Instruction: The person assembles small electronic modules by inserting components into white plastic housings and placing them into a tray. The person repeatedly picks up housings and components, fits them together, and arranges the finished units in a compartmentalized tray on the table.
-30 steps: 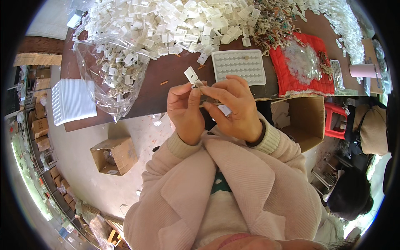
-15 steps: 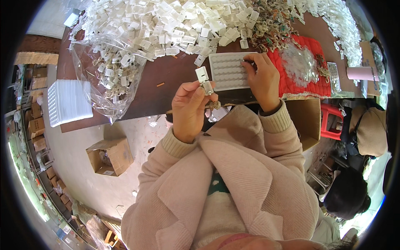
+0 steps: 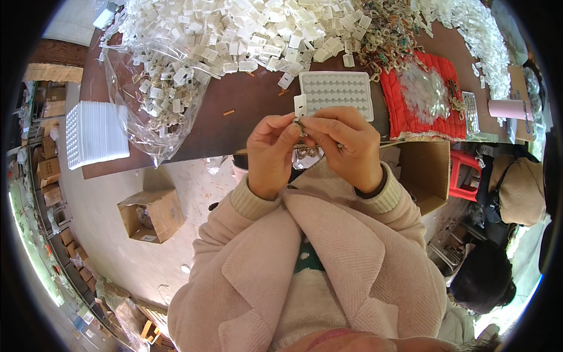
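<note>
A small white plastic card (image 3: pixel 300 106) with a dark slot stands upright in the fingers of my left hand (image 3: pixel 271 157). My right hand (image 3: pixel 353 148) pinches at the card's lower end, its fingertips meeting those of the left. What the right fingertips hold is too small to make out. Beneath the hands hangs a tan braided cord (image 3: pixel 305 152), partly hidden. Just beyond my hands lies a white tray (image 3: pixel 365 78) with rows of small bumps, its near edge covered by the right fingers.
White cards (image 3: pixel 234 35) heap across the table's far side, beside a pile of cords (image 3: pixel 384 44). A clear bag of tagged cords (image 3: pixel 170 100) and stacked white trays (image 3: pixel 97 135) sit left. On the right is a red padded cloth (image 3: pixel 404 111) bearing clear plastic pieces (image 3: pixel 423 85).
My right hand has left the tray's right side and come in to the left hand. Both hands now meet at the card, which has dropped slightly and moved right.
</note>
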Tool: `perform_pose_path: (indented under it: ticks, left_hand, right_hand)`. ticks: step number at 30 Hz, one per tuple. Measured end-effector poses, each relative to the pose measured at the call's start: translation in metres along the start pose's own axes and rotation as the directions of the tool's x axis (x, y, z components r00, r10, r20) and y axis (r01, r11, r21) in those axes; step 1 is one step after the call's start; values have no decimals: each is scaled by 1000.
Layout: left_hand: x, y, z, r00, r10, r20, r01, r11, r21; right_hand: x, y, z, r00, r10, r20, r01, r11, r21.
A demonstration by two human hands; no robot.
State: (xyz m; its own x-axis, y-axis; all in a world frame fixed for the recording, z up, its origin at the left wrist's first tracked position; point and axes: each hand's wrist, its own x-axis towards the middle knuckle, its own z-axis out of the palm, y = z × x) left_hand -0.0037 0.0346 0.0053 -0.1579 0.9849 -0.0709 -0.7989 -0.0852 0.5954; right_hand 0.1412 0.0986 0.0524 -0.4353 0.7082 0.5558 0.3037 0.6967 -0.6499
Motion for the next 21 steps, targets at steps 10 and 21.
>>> perform_pose_path:
  ticks: [10,21]
  left_hand:
    - [0,-2,0,999,-29,-22,29,1000,-2]
    - [-3,8,-14,989,-24,-146,35,997,72]
  right_hand:
    - [-6,6,-2,999,-50,13,51,996,-72]
    - [-28,49,-29,996,64,68,-33,925,-379]
